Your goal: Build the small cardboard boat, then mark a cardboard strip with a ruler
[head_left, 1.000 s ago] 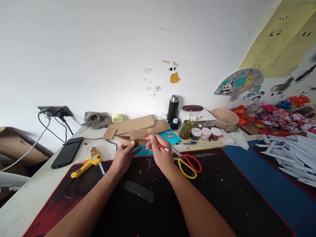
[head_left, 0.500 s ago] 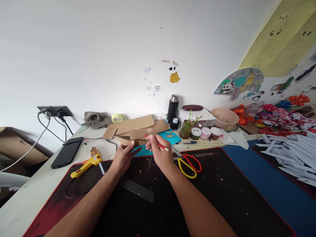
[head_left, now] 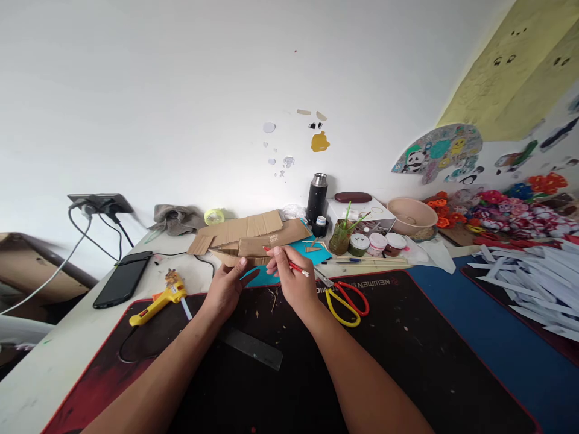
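Observation:
Between the thumb and fingers of my left hand (head_left: 225,290) is the near edge of a brown cardboard piece (head_left: 225,259), tilted up off the mat. My right hand (head_left: 296,286) grips a red pencil (head_left: 296,267), its tip touching or very close to the cardboard near some printed letters. More cut cardboard (head_left: 253,226) lies right behind, and where the held piece ends among it I cannot tell. Beside my right wrist rest scissors (head_left: 344,304) with one red and one yellow handle. A dark ruler (head_left: 253,348) lies flat between my forearms.
Left of my hands are a yellow glue gun (head_left: 158,304) and a black phone (head_left: 123,280). At the back stand a black thermos (head_left: 317,198), a jar with green stems (head_left: 339,242), paint pots (head_left: 377,244) and a bowl (head_left: 412,217). White paper strips (head_left: 538,283) pile up at right.

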The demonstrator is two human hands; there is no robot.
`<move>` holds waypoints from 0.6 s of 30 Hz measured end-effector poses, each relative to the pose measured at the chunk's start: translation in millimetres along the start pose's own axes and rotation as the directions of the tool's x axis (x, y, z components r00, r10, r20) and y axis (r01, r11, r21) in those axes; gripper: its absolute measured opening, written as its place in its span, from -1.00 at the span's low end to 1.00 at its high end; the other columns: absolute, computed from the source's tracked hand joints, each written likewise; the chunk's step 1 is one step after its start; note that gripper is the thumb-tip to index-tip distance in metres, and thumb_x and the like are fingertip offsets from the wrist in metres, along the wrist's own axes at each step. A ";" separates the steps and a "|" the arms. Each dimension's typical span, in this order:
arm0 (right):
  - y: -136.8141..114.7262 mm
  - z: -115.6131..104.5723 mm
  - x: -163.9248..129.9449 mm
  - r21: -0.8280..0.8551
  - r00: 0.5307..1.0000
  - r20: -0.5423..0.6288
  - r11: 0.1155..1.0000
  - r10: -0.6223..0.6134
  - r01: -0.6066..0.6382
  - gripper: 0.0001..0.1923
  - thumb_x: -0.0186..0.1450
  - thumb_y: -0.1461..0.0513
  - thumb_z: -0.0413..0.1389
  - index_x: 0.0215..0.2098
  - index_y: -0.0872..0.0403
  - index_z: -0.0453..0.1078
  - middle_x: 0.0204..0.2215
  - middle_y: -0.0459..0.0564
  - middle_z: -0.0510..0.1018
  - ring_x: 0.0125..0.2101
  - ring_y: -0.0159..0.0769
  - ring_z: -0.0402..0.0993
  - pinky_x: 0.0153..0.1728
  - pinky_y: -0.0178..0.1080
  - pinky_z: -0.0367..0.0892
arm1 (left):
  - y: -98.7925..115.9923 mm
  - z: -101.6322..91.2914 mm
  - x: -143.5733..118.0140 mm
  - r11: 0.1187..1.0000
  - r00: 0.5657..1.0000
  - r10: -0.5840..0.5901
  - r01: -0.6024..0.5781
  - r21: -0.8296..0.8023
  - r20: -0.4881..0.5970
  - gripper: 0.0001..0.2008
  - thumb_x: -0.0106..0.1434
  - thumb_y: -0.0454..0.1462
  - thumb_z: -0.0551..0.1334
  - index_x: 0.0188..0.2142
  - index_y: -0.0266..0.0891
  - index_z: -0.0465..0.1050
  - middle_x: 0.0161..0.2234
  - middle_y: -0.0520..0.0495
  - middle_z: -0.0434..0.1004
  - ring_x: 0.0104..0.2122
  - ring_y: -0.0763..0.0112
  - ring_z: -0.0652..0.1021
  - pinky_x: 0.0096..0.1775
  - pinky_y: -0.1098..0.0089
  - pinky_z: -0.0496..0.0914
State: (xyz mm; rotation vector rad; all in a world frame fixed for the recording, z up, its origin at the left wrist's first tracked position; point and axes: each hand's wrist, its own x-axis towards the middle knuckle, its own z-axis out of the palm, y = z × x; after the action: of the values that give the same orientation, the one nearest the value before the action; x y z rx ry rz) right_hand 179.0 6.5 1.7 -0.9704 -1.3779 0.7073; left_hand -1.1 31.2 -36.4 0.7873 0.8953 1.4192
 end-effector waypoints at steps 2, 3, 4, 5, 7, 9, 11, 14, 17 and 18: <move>0.2 0.0 -0.1 -0.002 1.000 0.002 1.000 -0.001 0.001 -0.42 0.65 -0.20 0.02 -0.16 0.01 0.66 -0.43 0.00 0.73 -0.45 -0.23 0.73 -0.43 -0.28 0.53 | -0.7 -1.0 0.7 1.000 1.000 0.001 -0.001 -0.002 0.007 -0.34 0.05 0.02 0.73 0.05 -0.14 0.64 0.16 -0.21 0.74 0.19 -0.12 0.68 0.21 -0.16 0.60; 0.4 0.0 -0.1 -0.003 1.000 0.003 1.000 -0.001 0.001 -0.41 0.65 -0.20 0.02 -0.16 0.01 0.66 -0.43 0.00 0.73 -0.45 -0.23 0.73 -0.43 -0.28 0.53 | -0.9 -1.4 1.0 1.000 1.000 0.001 -0.001 -0.003 0.008 -0.34 0.05 0.01 0.73 0.05 -0.14 0.64 0.16 -0.21 0.74 0.19 -0.12 0.68 0.21 -0.15 0.60; 0.5 0.0 0.0 -0.004 1.000 0.005 1.000 -0.001 0.001 -0.41 0.65 -0.20 0.02 -0.16 0.01 0.66 -0.43 0.01 0.73 -0.45 -0.23 0.73 -0.43 -0.28 0.53 | -1.1 -1.6 1.3 1.000 1.000 0.002 -0.002 -0.005 0.006 -0.34 0.04 0.01 0.73 0.04 -0.14 0.64 0.16 -0.21 0.74 0.19 -0.12 0.68 0.21 -0.15 0.61; 0.7 -0.1 0.2 -0.006 1.000 0.005 1.000 -0.001 0.001 -0.42 0.65 -0.20 0.02 -0.16 0.00 0.66 -0.42 0.01 0.73 -0.45 -0.23 0.73 -0.43 -0.28 0.53 | -1.2 -1.7 1.4 1.000 1.000 0.003 -0.003 -0.007 0.001 -0.35 0.04 0.01 0.74 0.04 -0.14 0.64 0.16 -0.21 0.74 0.18 -0.12 0.68 0.21 -0.15 0.61; 1.0 -0.2 0.4 -0.010 1.000 0.004 1.000 -0.002 0.002 -0.42 0.66 -0.20 0.01 -0.16 0.00 0.66 -0.42 0.01 0.74 -0.44 -0.23 0.73 -0.43 -0.28 0.53 | -1.1 -1.7 1.3 1.000 1.000 0.002 -0.002 -0.008 -0.003 -0.35 0.03 0.01 0.74 0.03 -0.14 0.65 0.15 -0.20 0.74 0.17 -0.12 0.68 0.20 -0.15 0.61; 1.2 -0.3 0.6 -0.011 1.000 0.003 1.000 -0.004 0.004 -0.43 0.66 -0.19 0.02 -0.15 0.00 0.66 -0.42 0.01 0.74 -0.44 -0.22 0.73 -0.43 -0.28 0.53 | -0.9 -1.5 1.0 1.000 1.000 0.001 -0.001 -0.010 -0.001 -0.36 0.04 0.01 0.74 0.02 -0.14 0.65 0.15 -0.20 0.74 0.17 -0.11 0.68 0.20 -0.16 0.61; 1.4 -0.2 0.6 -0.007 1.000 0.002 1.000 -0.006 0.006 -0.44 0.66 -0.18 0.02 -0.16 0.00 0.65 -0.43 0.00 0.73 -0.44 -0.23 0.73 -0.43 -0.28 0.53 | -0.7 -1.4 0.8 1.000 1.000 0.001 -0.001 -0.011 0.003 -0.37 0.04 0.00 0.74 0.02 -0.14 0.64 0.16 -0.21 0.73 0.17 -0.11 0.68 0.21 -0.16 0.61; 1.5 -0.1 0.4 0.000 1.000 0.000 1.000 -0.004 0.004 -0.45 0.66 -0.16 0.03 -0.17 0.01 0.65 -0.43 0.00 0.73 -0.45 -0.23 0.73 -0.43 -0.28 0.53 | -0.7 -1.2 0.9 1.000 1.000 0.000 0.000 -0.013 -0.002 -0.35 0.03 0.00 0.74 0.02 -0.15 0.64 0.16 -0.22 0.73 0.18 -0.12 0.68 0.20 -0.16 0.61; 1.4 0.0 0.3 -0.001 1.000 0.001 1.000 -0.002 0.002 -0.46 0.66 -0.14 0.03 -0.17 0.01 0.65 -0.43 0.00 0.73 -0.44 -0.23 0.73 -0.42 -0.28 0.53 | -0.6 -0.8 1.0 1.000 1.000 -0.001 0.001 -0.017 -0.007 -0.33 0.00 0.01 0.75 0.03 -0.15 0.64 0.17 -0.22 0.73 0.19 -0.13 0.67 0.21 -0.17 0.61; 1.3 -0.1 0.3 -0.001 1.000 0.002 1.000 -0.001 0.001 -0.47 0.66 -0.14 0.03 -0.17 0.01 0.65 -0.43 0.00 0.73 -0.44 -0.23 0.73 -0.42 -0.28 0.53 | -0.5 -0.7 0.9 1.000 1.000 -0.003 0.003 -0.018 -0.007 -0.32 0.00 0.01 0.75 0.03 -0.15 0.64 0.18 -0.22 0.73 0.20 -0.14 0.66 0.21 -0.18 0.60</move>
State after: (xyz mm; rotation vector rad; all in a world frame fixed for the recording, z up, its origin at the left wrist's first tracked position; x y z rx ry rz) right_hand 179.3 7.4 0.7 -0.9706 -1.3803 0.7068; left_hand -1.5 32.1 -37.2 0.7676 0.8882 1.4259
